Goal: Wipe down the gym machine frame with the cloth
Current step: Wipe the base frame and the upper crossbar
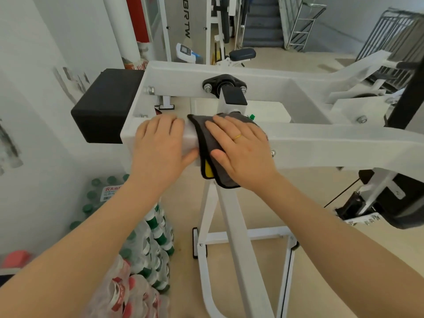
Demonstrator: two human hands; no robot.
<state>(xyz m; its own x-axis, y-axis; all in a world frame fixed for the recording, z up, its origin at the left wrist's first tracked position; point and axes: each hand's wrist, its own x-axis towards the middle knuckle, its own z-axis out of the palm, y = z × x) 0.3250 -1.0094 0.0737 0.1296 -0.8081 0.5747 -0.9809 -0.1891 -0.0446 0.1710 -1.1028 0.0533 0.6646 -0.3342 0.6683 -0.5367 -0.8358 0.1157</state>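
The right hand (241,150) lies flat, fingers slightly spread, pressing the grey cloth (207,143) onto the white frame beam (332,143); the cloth drapes over the beam beneath those fingers; the left hand (160,145) rests just beside it, fingers together on the beam, thumb under its edge.

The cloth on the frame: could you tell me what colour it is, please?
The cloth is dark grey with black edging and a yellow patch, seen in the head view.
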